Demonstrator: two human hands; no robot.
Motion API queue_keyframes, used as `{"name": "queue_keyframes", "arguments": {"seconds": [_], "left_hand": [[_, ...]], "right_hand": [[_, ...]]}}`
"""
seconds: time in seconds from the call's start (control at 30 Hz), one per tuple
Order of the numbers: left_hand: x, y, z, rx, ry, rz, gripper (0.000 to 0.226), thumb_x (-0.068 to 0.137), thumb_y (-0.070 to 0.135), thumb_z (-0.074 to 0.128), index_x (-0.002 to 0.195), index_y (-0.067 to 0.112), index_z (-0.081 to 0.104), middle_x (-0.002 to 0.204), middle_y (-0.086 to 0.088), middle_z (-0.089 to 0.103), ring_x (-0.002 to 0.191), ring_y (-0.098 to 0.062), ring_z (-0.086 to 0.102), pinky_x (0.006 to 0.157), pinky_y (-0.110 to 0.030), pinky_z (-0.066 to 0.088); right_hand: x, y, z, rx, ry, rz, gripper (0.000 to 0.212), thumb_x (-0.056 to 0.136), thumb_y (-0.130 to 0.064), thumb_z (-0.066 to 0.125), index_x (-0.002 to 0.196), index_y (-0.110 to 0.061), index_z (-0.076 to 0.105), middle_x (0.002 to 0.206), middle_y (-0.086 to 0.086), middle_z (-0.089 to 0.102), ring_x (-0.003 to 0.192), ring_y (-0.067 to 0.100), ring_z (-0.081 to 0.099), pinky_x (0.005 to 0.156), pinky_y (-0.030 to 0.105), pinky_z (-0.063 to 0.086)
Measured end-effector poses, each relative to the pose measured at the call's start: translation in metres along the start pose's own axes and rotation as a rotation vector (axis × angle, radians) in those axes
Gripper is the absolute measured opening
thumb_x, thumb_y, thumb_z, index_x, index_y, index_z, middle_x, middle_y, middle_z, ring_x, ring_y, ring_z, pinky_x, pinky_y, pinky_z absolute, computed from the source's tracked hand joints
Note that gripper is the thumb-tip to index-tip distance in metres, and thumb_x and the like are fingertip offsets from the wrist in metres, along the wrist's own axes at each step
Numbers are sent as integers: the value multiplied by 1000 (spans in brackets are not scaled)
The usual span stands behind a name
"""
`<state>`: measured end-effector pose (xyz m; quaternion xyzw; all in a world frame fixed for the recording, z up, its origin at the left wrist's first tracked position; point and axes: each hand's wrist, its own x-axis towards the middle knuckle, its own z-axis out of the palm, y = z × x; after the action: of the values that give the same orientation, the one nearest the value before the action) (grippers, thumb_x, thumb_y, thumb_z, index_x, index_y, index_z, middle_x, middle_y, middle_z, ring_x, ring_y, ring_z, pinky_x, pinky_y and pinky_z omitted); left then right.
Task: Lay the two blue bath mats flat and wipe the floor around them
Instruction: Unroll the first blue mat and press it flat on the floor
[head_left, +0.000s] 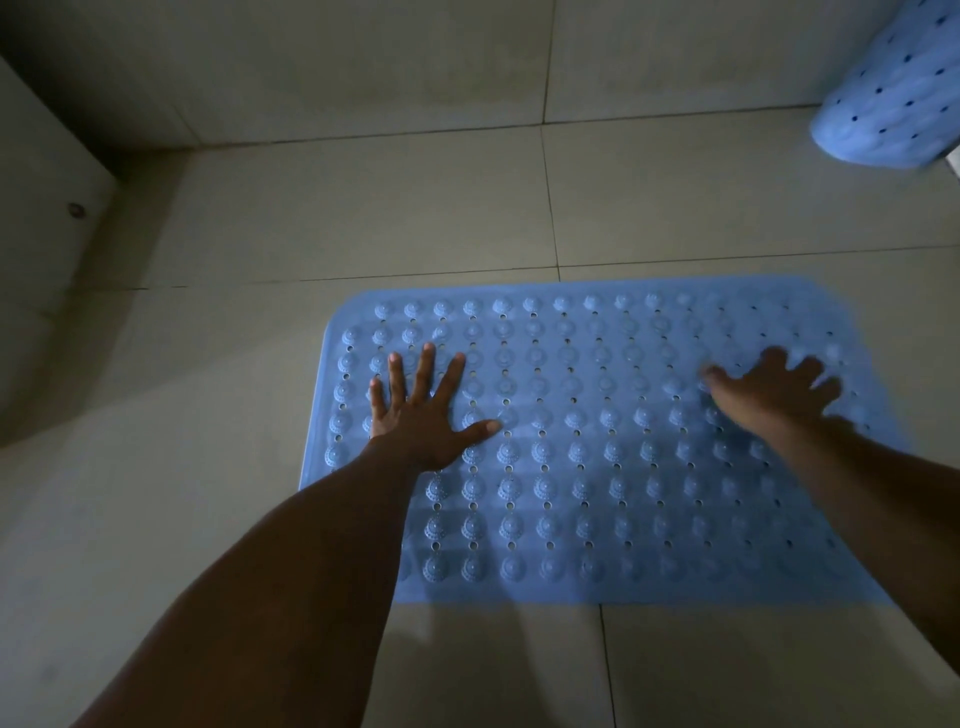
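Currently, one blue bath mat (597, 467) lies flat on the tiled floor (363, 218), studded side up, nearer the floor's right edge. Left hand (423, 415) rests palm-down near the mat's left edge, fingers straight and spread, gripping nothing. Right hand (769, 389) is on the mat near its right edge and is blurred; its fingers appear spread, holding nothing. Second blue mat (893, 104) stands curled at the floor's far right corner, by the wall (311, 67), well apart from the first.
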<state>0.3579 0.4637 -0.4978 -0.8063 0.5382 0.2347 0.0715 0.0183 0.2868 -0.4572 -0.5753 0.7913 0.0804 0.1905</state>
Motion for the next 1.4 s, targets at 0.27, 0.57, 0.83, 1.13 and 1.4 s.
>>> {"name": "queue_keyframes", "arguments": {"seconds": [0.27, 0.57, 0.83, 1.13, 1.4], "left_hand": [[-8, -5, 8, -15, 110, 42, 108, 75, 100, 12, 157, 39, -23, 164, 6, -34, 150, -31, -34, 123, -54, -16], [-5, -35, -1, -47, 387, 15, 87, 97, 71, 10, 163, 17, -7, 171, -2, -16, 155, -24, -24, 127, -47, -9], [46, -35, -13, -115, 395, 31, 83, 100, 65, 15, 163, 15, -2, 172, -4, -9, 157, -23, -16, 128, -47, -4], [51, -34, -9, -144, 398, -2, 86, 99, 66, 27, 164, 18, -1, 172, -7, -8, 159, -25, -10, 128, -46, 2], [51, -34, -11, -155, 387, -45, 95, 96, 66, 37, 163, 6, 5, 172, -10, 1, 159, -26, -5, 129, -43, 5]], "right_hand": [[-12, 8, 36, -94, -20, -56, 89, 92, -74, 28, 160, -24, 2, 169, 10, -13, 153, 41, -13, 114, 76, 4], [-91, -115, 82, -108, 158, -823, 70, 101, -48, 38, 160, -19, 18, 170, 6, 9, 157, 26, 4, 123, 56, 11], [-80, -180, 104, -84, 211, -896, 71, 100, -52, 26, 160, -16, 19, 169, 6, 12, 157, 26, 5, 124, 57, 8], [-71, -182, 123, -104, 315, -917, 72, 99, -55, 26, 161, -19, 17, 167, 8, 21, 156, 28, 11, 124, 56, 10], [-70, -184, 122, -92, 284, -886, 78, 97, -55, 33, 159, -8, 21, 169, 10, 15, 157, 25, 4, 126, 51, 3]]}}
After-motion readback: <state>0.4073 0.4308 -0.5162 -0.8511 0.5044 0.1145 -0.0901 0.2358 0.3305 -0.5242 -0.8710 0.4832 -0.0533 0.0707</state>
